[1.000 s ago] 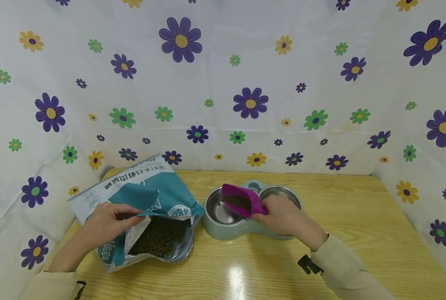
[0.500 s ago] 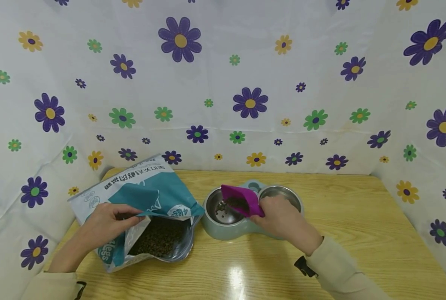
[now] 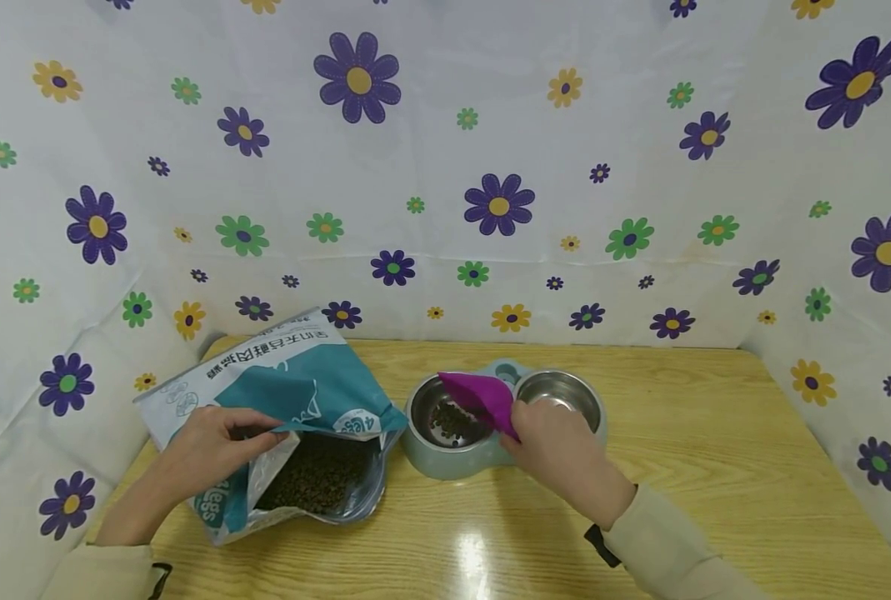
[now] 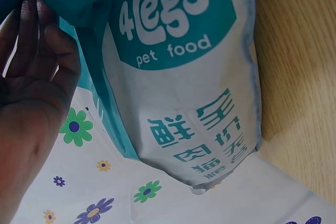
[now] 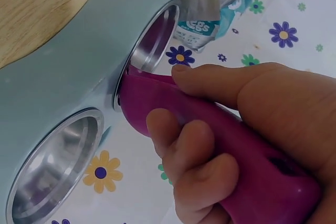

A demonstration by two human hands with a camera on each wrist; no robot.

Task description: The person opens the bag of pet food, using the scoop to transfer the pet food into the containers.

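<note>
My right hand (image 3: pixel 558 446) grips the handle of a magenta scoop (image 3: pixel 483 396), tipped over the left steel bowl (image 3: pixel 424 412) of a pale green double feeder (image 3: pixel 453 468). Brown kibble (image 3: pixel 448 421) lies in that bowl under the scoop's mouth. In the right wrist view, fingers and thumb wrap round the scoop (image 5: pixel 210 129). On the left, my left hand (image 3: pixel 208 446) pinches the top edge of the opening of a teal and white pet food bag (image 3: pixel 317 375), holding it apart. Kibble shows inside the bag.
The feeder's right steel bowl (image 3: pixel 561 385) sits beside my right hand. Everything rests on a wooden table (image 3: pixel 700 433). A white flowered cloth (image 3: pixel 430 150) rises behind the table and along both sides.
The scoop has tipped further over the left bowl, and kibble has dropped from it into the bowl. My right wrist has turned and shifted slightly left. The left hand stays on the bag.
</note>
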